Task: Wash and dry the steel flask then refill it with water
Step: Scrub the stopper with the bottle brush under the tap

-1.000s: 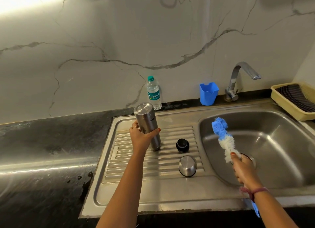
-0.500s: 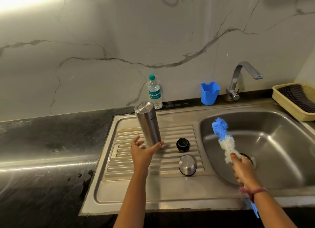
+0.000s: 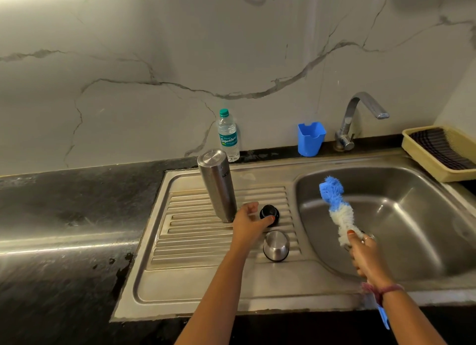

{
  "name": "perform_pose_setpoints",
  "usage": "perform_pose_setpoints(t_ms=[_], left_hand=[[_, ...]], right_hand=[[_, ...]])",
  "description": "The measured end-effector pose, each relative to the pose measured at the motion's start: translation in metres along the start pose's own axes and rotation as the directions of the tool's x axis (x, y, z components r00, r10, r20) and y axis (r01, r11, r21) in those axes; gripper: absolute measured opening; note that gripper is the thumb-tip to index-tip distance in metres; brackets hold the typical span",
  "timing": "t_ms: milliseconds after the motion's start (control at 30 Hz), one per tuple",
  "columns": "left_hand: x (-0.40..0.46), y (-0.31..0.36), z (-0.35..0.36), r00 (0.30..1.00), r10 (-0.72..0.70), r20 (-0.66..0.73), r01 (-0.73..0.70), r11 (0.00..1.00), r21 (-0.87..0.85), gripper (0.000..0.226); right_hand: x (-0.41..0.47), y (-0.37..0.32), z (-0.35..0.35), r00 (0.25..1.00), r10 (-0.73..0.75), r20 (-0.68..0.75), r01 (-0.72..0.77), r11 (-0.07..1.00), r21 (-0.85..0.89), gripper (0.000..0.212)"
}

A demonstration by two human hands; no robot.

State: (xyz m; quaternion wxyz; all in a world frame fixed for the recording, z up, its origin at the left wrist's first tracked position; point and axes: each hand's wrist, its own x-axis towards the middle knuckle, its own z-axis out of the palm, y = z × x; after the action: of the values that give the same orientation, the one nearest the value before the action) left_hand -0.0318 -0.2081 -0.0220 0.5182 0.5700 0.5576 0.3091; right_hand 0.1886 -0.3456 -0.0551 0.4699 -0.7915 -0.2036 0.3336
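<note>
Sink point(image 3: 425, 179): you rinse parts over its basin, right of the flask.
Flask point(image 3: 217, 185): it stands inverted on the drainboard; leave it draining.
Brush point(image 3: 337, 210): your right hand point(image 3: 365, 254) grips its handle, bristles raised; keep drips over the basin.
Stopper point(image 3: 269, 214): just right of the flask; your left hand point(image 3: 248, 225), fingers loosely spread and holding nothing, reaches it. Pinch its rim firmly.
Cap point(image 3: 275, 245): near the stopper; wash it afterwards.

The steel flask point(image 3: 217, 185) is standing just left of the left hand point(image 3: 248, 225), the black stopper point(image 3: 269, 214) is sitting at its fingertips, and the steel cap point(image 3: 276, 245) is lying just right; bare drainboard point(image 3: 180, 275) is lying open behind its wrist.
</note>
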Motion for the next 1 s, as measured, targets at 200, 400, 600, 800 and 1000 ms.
perform_pose_setpoints(t_ms=[200,400,600,800,1000], left_hand=[[0.031,0.013,0.009,0.994,-0.002,0.105,-0.027,0.963,0.267,0.07],[0.045,0.02,0.015,0.96,-0.092,0.266,-0.065,0.847,0.528,0.076],[0.05,0.017,0.024,0.962,-0.052,0.267,-0.123,0.793,0.596,0.069],[0.055,0.028,0.037,0.965,-0.003,0.261,-0.149,0.816,0.559,0.042],[0.055,0.062,0.075,0.943,0.091,0.32,-0.238,0.857,0.458,0.027]], right_hand=[[0.0,0.004,-0.012,1.0,0.008,-0.008,-0.008,1.0,-0.011,0.031],[0.004,0.009,-0.021,0.999,0.032,-0.017,-0.032,0.999,0.005,0.027],[0.011,0.01,-0.036,0.999,0.04,-0.03,-0.039,0.999,0.016,0.028],[0.025,0.009,-0.059,0.999,0.039,-0.022,-0.039,0.999,0.021,0.027],[0.051,0.003,-0.09,1.0,0.023,0.015,-0.023,1.0,0.018,0.027]])
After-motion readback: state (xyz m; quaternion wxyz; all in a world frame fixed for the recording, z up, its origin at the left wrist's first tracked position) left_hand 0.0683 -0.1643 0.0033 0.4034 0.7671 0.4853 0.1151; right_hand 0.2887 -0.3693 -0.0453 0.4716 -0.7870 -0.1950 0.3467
